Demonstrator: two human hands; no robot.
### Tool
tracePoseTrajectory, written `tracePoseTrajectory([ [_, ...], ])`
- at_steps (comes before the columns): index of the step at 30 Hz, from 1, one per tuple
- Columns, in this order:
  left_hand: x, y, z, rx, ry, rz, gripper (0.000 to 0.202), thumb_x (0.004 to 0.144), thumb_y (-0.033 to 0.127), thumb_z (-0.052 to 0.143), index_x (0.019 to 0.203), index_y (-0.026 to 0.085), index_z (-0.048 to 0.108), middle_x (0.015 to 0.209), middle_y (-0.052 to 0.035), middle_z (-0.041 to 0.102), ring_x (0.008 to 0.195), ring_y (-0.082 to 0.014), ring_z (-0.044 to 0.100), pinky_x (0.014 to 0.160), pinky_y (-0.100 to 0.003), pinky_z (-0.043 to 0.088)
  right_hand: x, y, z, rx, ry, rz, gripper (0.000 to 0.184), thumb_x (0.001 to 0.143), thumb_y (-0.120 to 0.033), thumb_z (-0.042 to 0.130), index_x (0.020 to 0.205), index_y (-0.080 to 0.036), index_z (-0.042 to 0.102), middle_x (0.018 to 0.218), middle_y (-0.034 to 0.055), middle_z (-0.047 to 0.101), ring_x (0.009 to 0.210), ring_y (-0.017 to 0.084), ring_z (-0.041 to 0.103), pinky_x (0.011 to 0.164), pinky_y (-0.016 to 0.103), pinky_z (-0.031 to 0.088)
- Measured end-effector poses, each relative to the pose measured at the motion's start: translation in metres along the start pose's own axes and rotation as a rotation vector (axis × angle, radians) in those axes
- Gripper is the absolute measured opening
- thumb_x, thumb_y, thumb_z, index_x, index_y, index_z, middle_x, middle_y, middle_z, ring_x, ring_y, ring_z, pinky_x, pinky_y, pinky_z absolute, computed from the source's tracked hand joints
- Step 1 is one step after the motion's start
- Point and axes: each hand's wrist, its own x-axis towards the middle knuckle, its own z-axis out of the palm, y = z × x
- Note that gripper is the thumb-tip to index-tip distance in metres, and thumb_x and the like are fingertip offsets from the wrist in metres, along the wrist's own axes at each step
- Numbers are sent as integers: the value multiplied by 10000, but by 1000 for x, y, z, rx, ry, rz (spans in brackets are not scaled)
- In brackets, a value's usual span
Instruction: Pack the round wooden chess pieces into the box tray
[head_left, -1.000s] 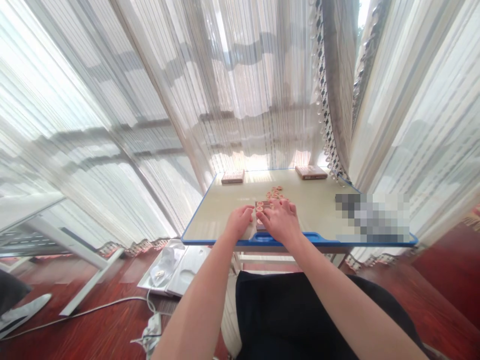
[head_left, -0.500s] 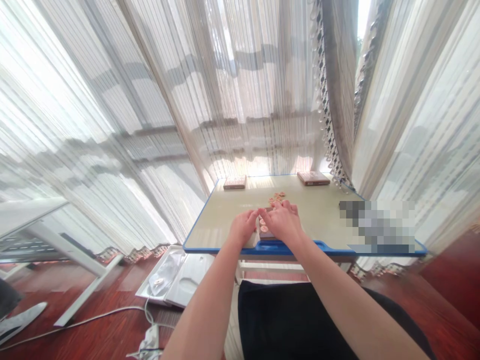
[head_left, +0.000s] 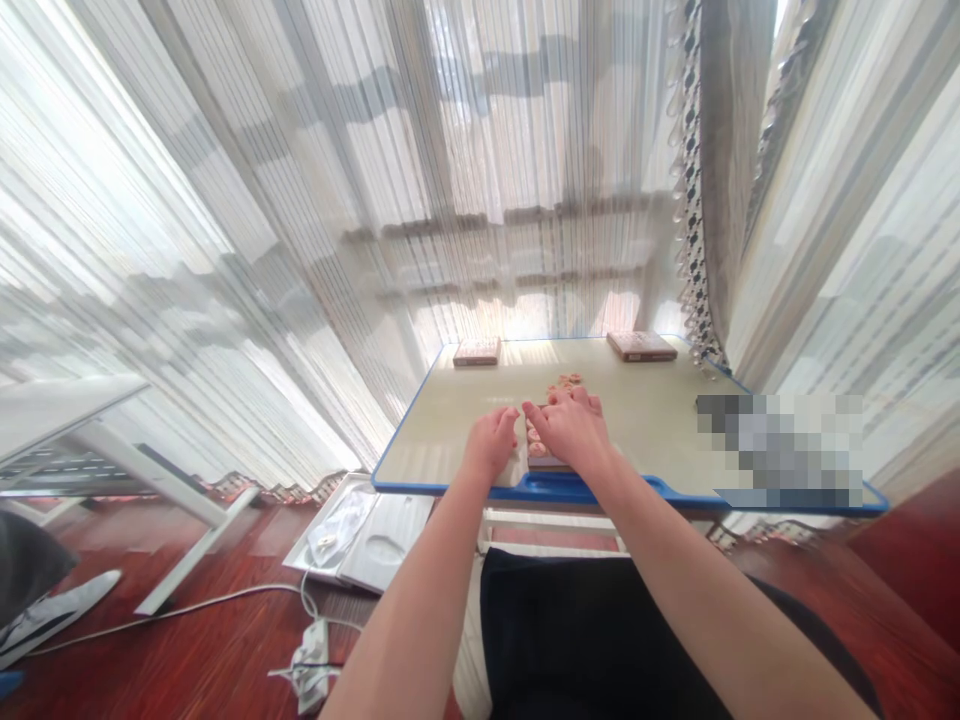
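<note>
Close to the near edge of the table lies a small shallow box (head_left: 551, 462) with round wooden game pieces (head_left: 536, 448) in it. My right hand (head_left: 576, 430) covers most of the box, thumb to the left, fingers bent down over its far part; anything under them is hidden. Just left of the box is my left hand (head_left: 491, 442), its fingers curled in and a small gap between it and the box. What it holds, if anything, cannot be made out. Beyond my right hand, several loose round pieces (head_left: 570, 380) lie on the table.
The pale table (head_left: 442, 420) has a blue rim. Two flat boxes stand at its back, a left box (head_left: 477, 351) and a right box (head_left: 641, 346). A blurred-out object (head_left: 780, 450) is at the right. On the floor are an open white box (head_left: 390, 540) and a power strip (head_left: 311, 665).
My left hand has drawn slightly away from my right hand and the box; their thumbs were together before. My right hand stays over the box. The whole view has shifted a little.
</note>
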Motion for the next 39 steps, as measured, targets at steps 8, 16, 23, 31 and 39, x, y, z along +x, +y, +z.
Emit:
tracePoseTrajectory([
  [8, 0, -1, 2, -18, 15, -9, 372, 863, 327, 301, 793, 180, 636, 517, 5, 564, 583, -148, 563, 620, -251, 411, 6, 3, 0, 19, -56, 16, 711, 904, -577, 130, 867, -230, 749, 1115, 118, 615, 1075, 302, 422, 885, 438, 302],
  [16, 1, 3, 0, -29, -5, -69, 337, 825, 268, 324, 815, 179, 648, 525, 1, 575, 613, -157, 575, 628, -256, 411, 9, 16, -7, 35, -50, 13, 652, 916, -537, 180, 858, -222, 747, 1061, 103, 642, 1064, 293, 444, 881, 420, 296],
  [23, 4, 2, -2, 8, 22, -138, 311, 799, 263, 353, 773, 190, 654, 536, -18, 601, 633, -179, 573, 622, -270, 390, 47, 64, -7, -14, 47, -45, 502, 937, -278, 230, 895, -149, 713, 938, 125, 672, 925, 240, 543, 866, 391, 310],
  [31, 19, 9, -2, 262, 26, -263, 317, 777, 217, 350, 539, 195, 559, 551, -68, 605, 609, -190, 557, 598, -278, 353, 92, 113, 24, 198, -82, 40, 376, 846, -185, 369, 1047, -174, 687, 1113, 76, 651, 1012, 192, 555, 885, 272, 357],
  [39, 5, 14, -2, 230, 96, -257, 243, 755, 236, 394, 569, 191, 544, 590, -29, 621, 616, -159, 558, 582, -258, 348, 90, 108, 53, 221, -197, -83, 426, 907, -424, 294, 1141, -307, 630, 1314, -31, 536, 1188, 242, 422, 1005, 389, 288],
])
